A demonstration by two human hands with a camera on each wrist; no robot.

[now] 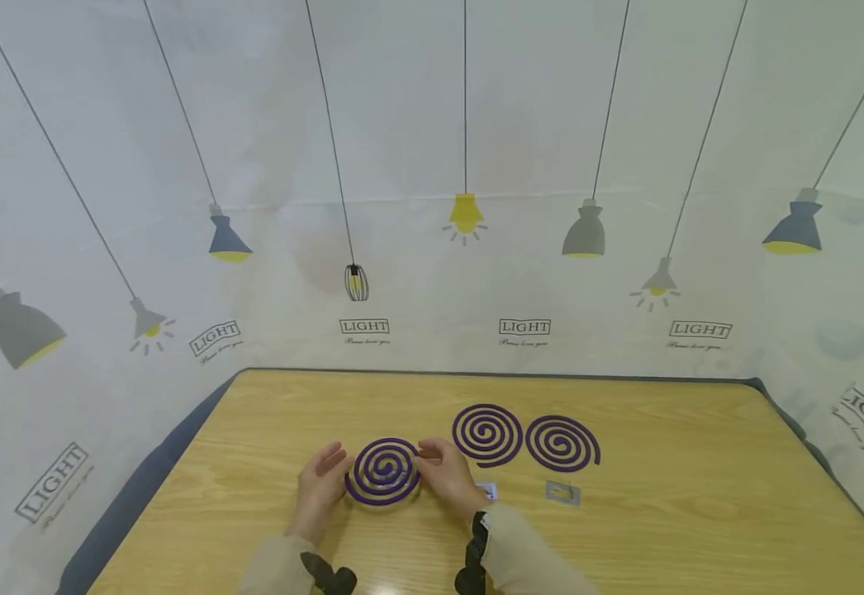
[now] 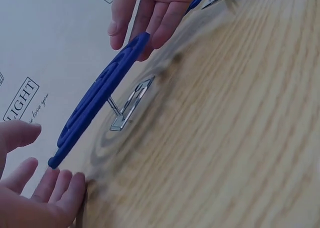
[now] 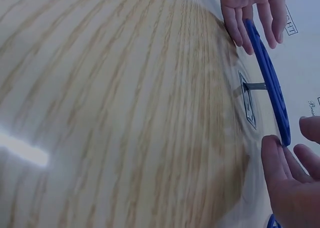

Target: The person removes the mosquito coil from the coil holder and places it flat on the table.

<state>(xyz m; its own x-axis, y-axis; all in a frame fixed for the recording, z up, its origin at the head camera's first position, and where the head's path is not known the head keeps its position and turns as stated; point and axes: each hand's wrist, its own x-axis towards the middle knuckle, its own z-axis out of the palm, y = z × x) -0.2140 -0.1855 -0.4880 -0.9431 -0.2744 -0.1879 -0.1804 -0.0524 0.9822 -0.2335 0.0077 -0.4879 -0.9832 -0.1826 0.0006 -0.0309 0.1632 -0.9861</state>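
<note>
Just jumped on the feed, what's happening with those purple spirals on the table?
A person has both hands around one purple spiral coil, which sits raised on a small metal stand above the wooden table. The left hand is open at the coil's left edge; the right hand touches its right edge with straight fingers. Two more coils lie flat further right, with another metal stand in front of them.
</note>
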